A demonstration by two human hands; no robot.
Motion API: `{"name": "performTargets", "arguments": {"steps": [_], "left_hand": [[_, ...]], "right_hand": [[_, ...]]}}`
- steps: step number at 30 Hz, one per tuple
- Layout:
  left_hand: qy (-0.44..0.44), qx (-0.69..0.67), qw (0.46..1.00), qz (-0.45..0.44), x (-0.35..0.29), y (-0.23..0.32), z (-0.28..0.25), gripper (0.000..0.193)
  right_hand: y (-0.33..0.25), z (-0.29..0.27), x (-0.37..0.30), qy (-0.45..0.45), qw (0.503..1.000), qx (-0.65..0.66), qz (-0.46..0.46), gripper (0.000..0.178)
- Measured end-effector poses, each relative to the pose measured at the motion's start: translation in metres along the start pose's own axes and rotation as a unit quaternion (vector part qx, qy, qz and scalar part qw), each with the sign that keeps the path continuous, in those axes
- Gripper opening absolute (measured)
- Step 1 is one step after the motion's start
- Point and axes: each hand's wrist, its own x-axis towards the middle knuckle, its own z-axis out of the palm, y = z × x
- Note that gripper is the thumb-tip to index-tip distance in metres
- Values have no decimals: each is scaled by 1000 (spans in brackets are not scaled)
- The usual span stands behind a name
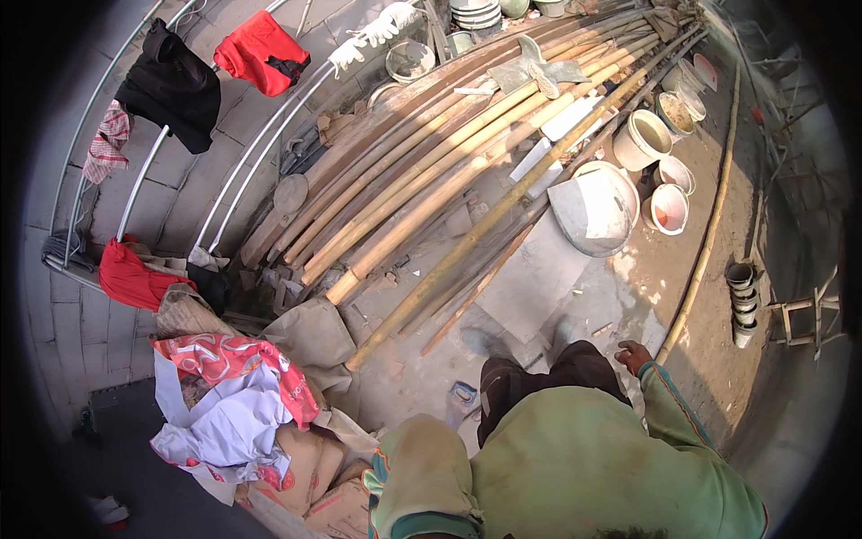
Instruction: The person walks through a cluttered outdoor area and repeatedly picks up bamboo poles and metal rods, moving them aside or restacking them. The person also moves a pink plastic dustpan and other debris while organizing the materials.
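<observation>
My right hand [634, 356] hangs beside my dark trousers, its fingers loosely bent and apart, with nothing seen in it. It is nearest to the lower end of a long bamboo pole [705, 256] on the ground; whether they touch I cannot tell. My left arm is bent back in its green sleeve [422, 467], and the left hand lies outside the picture. To the left of that sleeve, a crumpled white and red sheet [224, 404] covers part of some brown packages [310, 463]. A small blue-edged item [462, 393] lies on the floor by my legs.
Several bamboo poles [449, 229] and planks stretch diagonally ahead. Right of them stand a round basin [620, 220], a bucket [642, 139] and stacked dark pots [743, 305]. At left, metal rails [144, 184] carry a black garment [171, 85] and a red cloth [260, 54].
</observation>
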Motion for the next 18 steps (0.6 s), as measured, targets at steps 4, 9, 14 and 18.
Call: {"name": "performTargets", "arguments": {"steps": [4, 9, 14, 18], "left_hand": [[-16, -51, 998, -44, -2, -40, 28, 49], [-50, -103, 989, -97, -4, -98, 99, 47], [-90, -177, 967, -157, -1, -164, 201, 45], [-98, -262, 933, -226, 1, -222, 293, 44]], "right_hand": [[83, -15, 9, 24, 999, 5, -25, 52], [142, -42, 33, 23, 997, 74, -20, 51], [222, -79, 86, 27, 990, 125, -54, 54], [262, -138, 102, -34, 966, 248, 58, 52]]}}
